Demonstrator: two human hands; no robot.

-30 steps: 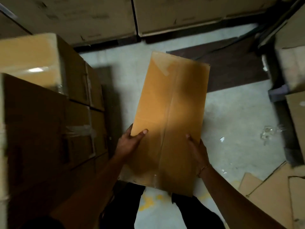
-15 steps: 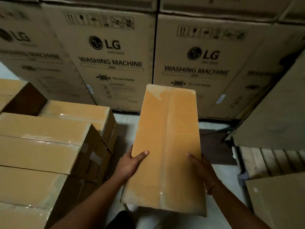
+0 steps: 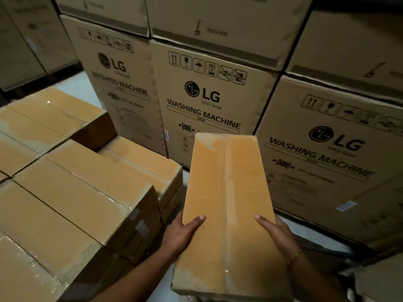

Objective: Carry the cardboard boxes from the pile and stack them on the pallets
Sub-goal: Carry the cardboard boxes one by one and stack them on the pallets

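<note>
A long, narrow tan cardboard box [image 3: 226, 205] with clear tape down its middle seam is held in the air in the near middle of the scene, its far end pointing at the big cartons. The left hand [image 3: 181, 234] grips its left edge, thumb laid flat on the top face and fingers wrapped out of sight below. The right hand [image 3: 277, 236] grips the right edge the same way, with a thin gold bracelet [image 3: 294, 257] on the wrist. To the left, just beside the held box but not touching it, stands a stack of similar taped tan cardboard boxes [image 3: 82, 192], several layers high. Along the far side stand large brown printed washing-machine cartons [image 3: 205, 101], stacked on one another. A strip of pale floor [image 3: 309, 235] shows at their foot on the right.
</note>
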